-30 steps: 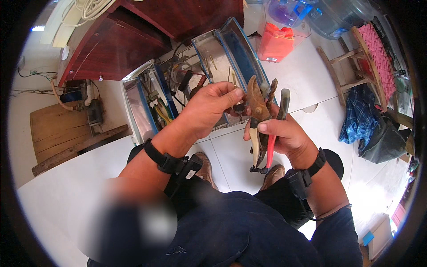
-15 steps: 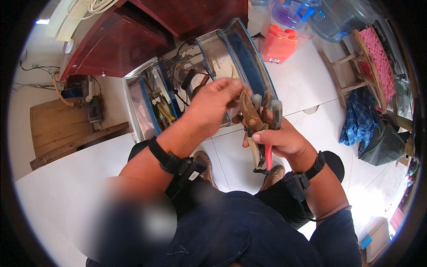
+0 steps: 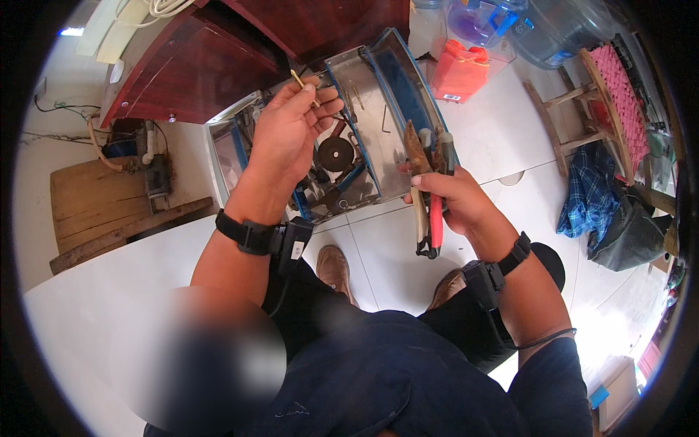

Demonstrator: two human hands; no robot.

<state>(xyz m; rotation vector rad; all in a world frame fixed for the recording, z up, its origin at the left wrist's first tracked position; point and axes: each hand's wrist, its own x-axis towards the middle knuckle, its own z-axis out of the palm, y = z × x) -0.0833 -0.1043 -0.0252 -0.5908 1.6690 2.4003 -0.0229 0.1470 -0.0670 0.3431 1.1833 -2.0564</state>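
Note:
My left hand [image 3: 295, 116] is closed in a pinch on a thin gold-coloured rod [image 3: 297, 78], which looks like a drill bit, above the left part of an open metal toolbox [image 3: 437, 135]. In my right hand [image 3: 453, 191] is a bundle: rusty pruning shears [image 3: 417, 149] with one cream and one red handle, blades pointing away from me, and tools with grey ends [image 3: 446, 146] beside them. Fingers partly hide that bundle. Inside the toolbox, a dark round disc [image 3: 325, 157] lies among jumbled tools. A hex key [image 3: 385, 120] and small thin bits rest in the bare-metal compartment.
Behind the toolbox stands a dark red wooden cabinet [image 3: 175, 80]. A red bag [image 3: 460, 69], a large clear water bottle [image 3: 561, 33] and a wooden stool [image 3: 571, 95] are at the far right. A wooden board [image 3: 91, 204] leans at the left. My feet are on white floor tiles.
My left hand has moved left and away from the shears, and the gold-coloured rod now shows in it. The right hand's bundle has dropped slightly, its blades more upright.

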